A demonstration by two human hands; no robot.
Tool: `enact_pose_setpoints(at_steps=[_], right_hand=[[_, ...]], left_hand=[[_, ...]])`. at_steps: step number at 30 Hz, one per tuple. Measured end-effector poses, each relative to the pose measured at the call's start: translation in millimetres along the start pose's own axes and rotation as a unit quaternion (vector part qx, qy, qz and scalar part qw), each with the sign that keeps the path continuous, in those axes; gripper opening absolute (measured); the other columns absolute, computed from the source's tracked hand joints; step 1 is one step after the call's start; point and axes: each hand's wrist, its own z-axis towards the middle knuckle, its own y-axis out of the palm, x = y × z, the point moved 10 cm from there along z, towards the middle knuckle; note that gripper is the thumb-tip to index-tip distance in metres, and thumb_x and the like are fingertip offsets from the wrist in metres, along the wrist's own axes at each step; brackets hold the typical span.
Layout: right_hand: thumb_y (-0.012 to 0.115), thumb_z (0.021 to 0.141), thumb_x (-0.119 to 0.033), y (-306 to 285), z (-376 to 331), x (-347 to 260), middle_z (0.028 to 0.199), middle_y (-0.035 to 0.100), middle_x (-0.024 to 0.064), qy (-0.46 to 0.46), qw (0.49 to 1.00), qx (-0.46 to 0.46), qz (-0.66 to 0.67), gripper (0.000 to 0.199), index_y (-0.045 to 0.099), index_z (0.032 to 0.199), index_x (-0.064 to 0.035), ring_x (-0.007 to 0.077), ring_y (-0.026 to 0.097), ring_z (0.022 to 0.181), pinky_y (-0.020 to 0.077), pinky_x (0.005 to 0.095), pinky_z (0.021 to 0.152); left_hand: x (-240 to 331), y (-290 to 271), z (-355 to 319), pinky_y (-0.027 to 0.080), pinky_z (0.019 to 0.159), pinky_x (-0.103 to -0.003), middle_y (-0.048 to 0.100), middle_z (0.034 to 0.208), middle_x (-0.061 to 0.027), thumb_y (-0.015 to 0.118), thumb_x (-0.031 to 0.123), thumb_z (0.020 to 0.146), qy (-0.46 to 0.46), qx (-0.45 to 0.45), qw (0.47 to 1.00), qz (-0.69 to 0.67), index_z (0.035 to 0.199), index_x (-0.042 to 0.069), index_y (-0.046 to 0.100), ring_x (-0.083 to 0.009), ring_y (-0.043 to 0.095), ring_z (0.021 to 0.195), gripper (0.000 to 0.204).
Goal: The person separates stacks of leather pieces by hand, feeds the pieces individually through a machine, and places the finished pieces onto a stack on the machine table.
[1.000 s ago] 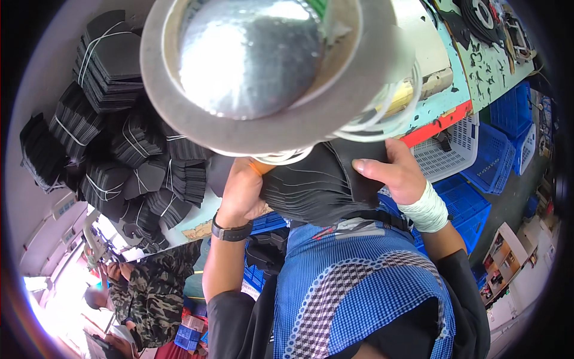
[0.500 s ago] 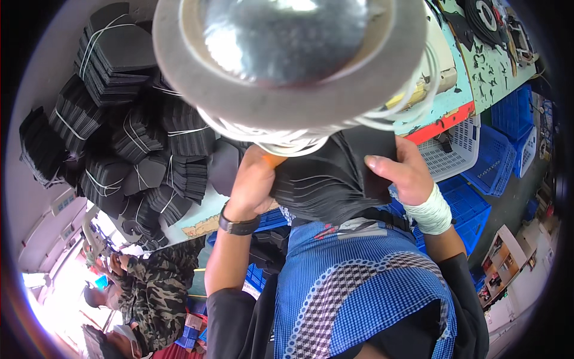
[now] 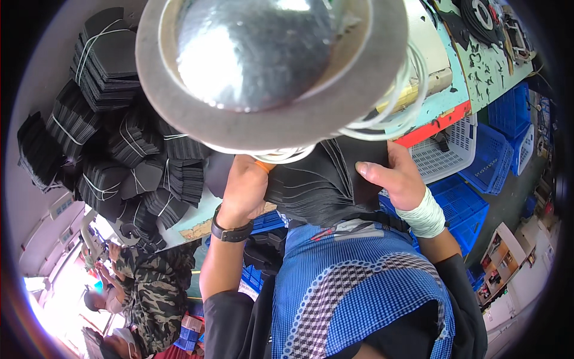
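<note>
Both my hands grip a thick stack of thin black sheets [image 3: 308, 188] against the front of my blue checked apron [image 3: 359, 269]. My left hand [image 3: 246, 188] is closed on the stack's left side, with something orange [image 3: 263, 166] at its fingers; their tips are hidden. On the right side, my right hand [image 3: 399, 179] clamps the sheets, its thumb lying on the top face. The sheets fan apart near the middle. White bands [image 3: 423, 216] are wound round my right wrist, and a dark watch [image 3: 231, 230] sits on my left.
A round metal-rimmed object [image 3: 263, 113] hung with white bands [image 3: 391, 122] blocks the upper middle. Banded bundles of black pieces [image 3: 107, 57] pile up at left. Blue crates [image 3: 460, 206] and a white basket [image 3: 445, 152] stand at right. A person in camouflage [image 3: 155, 293] is at lower left.
The round metal-rimmed object has shifted left and slightly down in view. My hands and the stack sit slightly further left, and the gap between the fanned sheets shows more clearly.
</note>
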Motion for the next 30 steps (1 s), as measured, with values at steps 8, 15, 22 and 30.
enact_pose_setpoints(at_steps=[8,15,22,30], right_hand=[[0.067,0.083,-0.014,-1.9,-3.5,-10.5,0.107,0.066,0.0071,-0.027,0.998,-0.004,0.058,0.040,0.058,0.119,0.0029,0.0131,0.060,0.097,0.0475,0.0289,0.088],[0.061,0.080,0.005,-57.8,-31.0,-115.7,0.106,0.066,0.0107,-0.380,0.875,0.263,-0.147,0.039,0.060,0.119,0.0019,0.0152,0.061,0.104,0.0462,0.0296,0.093],[0.067,0.062,-0.009,-28.8,-39.9,-114.8,0.129,0.047,0.0252,-0.489,0.625,0.278,-0.541,0.052,0.061,0.113,-0.0010,0.0474,0.045,0.124,0.0394,0.0537,0.103],[0.073,0.080,-0.033,-92.1,74.5,85.9,0.068,0.063,0.0076,0.064,0.967,0.076,-0.235,0.035,0.065,0.091,-0.0010,0.0189,0.061,0.057,0.0480,0.0306,0.052]], left_hand=[[-11.4,15.1,2.6,0.053,0.081,-0.026,0.068,0.103,-0.0085,0.058,0.019,0.098,0.019,-0.031,0.996,0.082,0.115,-0.007,0.061,-0.0125,0.065,0.089,0.031],[-23.7,48.6,-28.9,0.051,0.083,-0.027,0.069,0.102,-0.0046,0.071,0.012,0.085,-0.053,-0.179,0.978,0.097,0.117,-0.005,0.064,-0.0120,0.062,0.091,0.038],[8.9,64.8,-61.7,0.041,0.103,-0.039,0.061,0.127,-0.0191,0.074,0.002,0.077,0.069,-0.266,0.955,0.114,0.118,-0.005,0.063,-0.0269,0.057,0.120,0.043],[-3.6,88.9,-80.6,0.038,0.105,-0.033,0.053,0.137,-0.0148,0.081,0.000,0.072,-0.002,-0.296,0.934,0.198,0.137,-0.005,0.047,-0.0188,0.052,0.123,0.073]])
